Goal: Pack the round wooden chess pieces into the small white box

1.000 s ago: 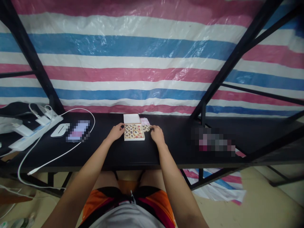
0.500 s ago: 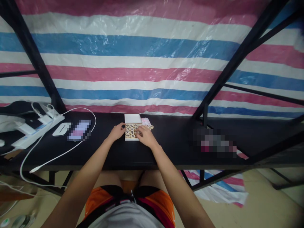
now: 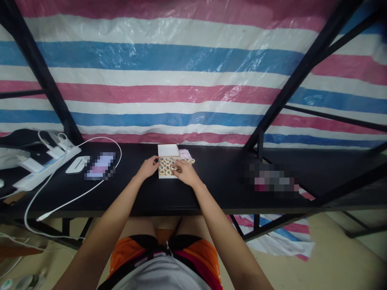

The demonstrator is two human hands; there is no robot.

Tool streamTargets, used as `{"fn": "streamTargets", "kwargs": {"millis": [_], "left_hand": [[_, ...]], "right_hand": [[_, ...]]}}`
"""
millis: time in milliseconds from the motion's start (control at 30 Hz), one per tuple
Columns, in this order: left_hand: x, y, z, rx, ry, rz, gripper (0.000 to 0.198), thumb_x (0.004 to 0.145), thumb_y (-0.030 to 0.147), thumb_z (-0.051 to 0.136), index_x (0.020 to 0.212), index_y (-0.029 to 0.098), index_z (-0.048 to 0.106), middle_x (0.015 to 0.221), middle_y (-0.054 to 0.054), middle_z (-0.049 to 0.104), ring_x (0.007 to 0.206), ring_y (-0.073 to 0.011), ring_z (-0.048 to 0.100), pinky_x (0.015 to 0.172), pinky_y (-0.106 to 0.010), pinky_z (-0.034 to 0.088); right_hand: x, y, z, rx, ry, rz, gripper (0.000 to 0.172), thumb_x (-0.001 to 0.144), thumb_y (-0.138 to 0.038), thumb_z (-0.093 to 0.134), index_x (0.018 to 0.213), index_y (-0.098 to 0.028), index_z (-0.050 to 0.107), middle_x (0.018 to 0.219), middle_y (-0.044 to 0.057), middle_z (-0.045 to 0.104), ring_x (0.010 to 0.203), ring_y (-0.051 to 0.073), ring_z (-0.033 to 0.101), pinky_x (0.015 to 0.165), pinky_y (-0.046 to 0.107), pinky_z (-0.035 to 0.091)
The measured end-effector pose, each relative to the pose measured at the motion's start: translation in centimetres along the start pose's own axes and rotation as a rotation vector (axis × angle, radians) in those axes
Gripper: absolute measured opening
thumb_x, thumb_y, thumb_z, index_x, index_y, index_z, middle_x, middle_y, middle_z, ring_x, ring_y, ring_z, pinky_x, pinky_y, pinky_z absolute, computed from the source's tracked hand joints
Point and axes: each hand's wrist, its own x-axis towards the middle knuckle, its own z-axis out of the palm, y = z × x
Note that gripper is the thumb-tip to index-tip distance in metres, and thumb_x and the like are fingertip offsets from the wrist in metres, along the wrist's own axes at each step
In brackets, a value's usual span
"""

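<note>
A shallow white box point(image 3: 161, 177) on the black table holds rows of round, cream-coloured Chinese chess pieces point(image 3: 162, 166) with dark characters. At the box's left side is my left hand point(image 3: 149, 167), its fingers curled against the edge. My right hand point(image 3: 186, 173) lies over the right part of the box, hiding some of the pieces there. Its thumb and fingers close on one Chinese chess piece point(image 3: 173, 168) in the box. Directly behind the box lies its white lid point(image 3: 168, 150), tilted slightly. Another piece point(image 3: 192, 160) shows past my right fingers.
Pinkish printed paper point(image 3: 185, 154) lies beside the lid. Left on the table point(image 3: 133, 201) are a blurred phone point(image 3: 101, 165), a white device point(image 3: 78, 164), a power strip point(image 3: 45, 168) and a looping white cable point(image 3: 68, 200). A blurred item point(image 3: 275, 180) sits right; striped sheeting point(image 3: 169, 94) hangs behind.
My right fingers have shifted slightly at the box and are drawn closer together over a piece. My left hand stays at the box's edge. The view has moved a little.
</note>
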Motion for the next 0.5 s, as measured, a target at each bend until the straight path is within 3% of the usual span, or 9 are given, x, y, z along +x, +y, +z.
{"fn": "streamTargets", "kwargs": {"millis": [100,167,333,400,500], "left_hand": [[0.0,0.1,-0.1,0.002,-0.007,-0.009,0.034,0.084,0.032,0.050,0.114,0.020,0.060,0.076,-0.003,0.068,0.072,-0.0173,0.062,0.071,-0.026,0.043],[0.0,0.2,-0.2,0.000,-0.012,-0.012,0.034,0.084,0.032,0.050,0.113,0.020,0.060,0.077,-0.003,0.068,0.073,-0.0175,0.062,0.071,-0.026,0.043],[-0.1,0.3,-0.3,0.005,-0.020,-0.010,0.034,0.084,0.033,0.049,0.113,0.020,0.060,0.075,-0.002,0.067,0.072,-0.0174,0.062,0.071,-0.026,0.042],[-0.2,0.3,-0.3,0.001,-0.021,-0.007,0.034,0.084,0.033,0.048,0.113,0.020,0.060,0.074,-0.002,0.067,0.071,-0.0171,0.061,0.069,-0.025,0.042],[-0.1,0.3,-0.3,-0.005,-0.025,-0.009,0.034,0.084,0.033,0.048,0.113,0.020,0.060,0.073,-0.002,0.067,0.070,-0.0171,0.061,0.068,-0.026,0.042]], "right_hand": [[0.0,0.0,-0.4,0.037,0.035,0.008,0.016,0.078,-0.024,0.060,0.093,-0.020,0.065,0.095,0.004,0.063,0.097,0.020,0.053,0.091,0.033,0.038],[0.0,0.5,-0.9,0.054,0.136,0.053,0.016,0.080,-0.025,0.058,0.094,-0.020,0.064,0.097,0.005,0.063,0.098,0.019,0.053,0.092,0.032,0.038],[-0.5,3.0,-2.3,-0.073,0.425,0.484,0.020,0.081,-0.024,0.052,0.095,-0.017,0.063,0.101,0.009,0.059,0.094,0.021,0.054,0.086,0.031,0.041],[-0.9,4.1,-2.8,-0.157,0.436,0.619,0.020,0.080,-0.023,0.052,0.096,-0.017,0.063,0.101,0.009,0.059,0.094,0.022,0.055,0.083,0.032,0.042],[-1.3,4.9,-3.0,-0.230,0.324,0.740,0.020,0.079,-0.023,0.053,0.095,-0.018,0.065,0.099,0.010,0.060,0.091,0.023,0.057,0.078,0.032,0.044]]}}
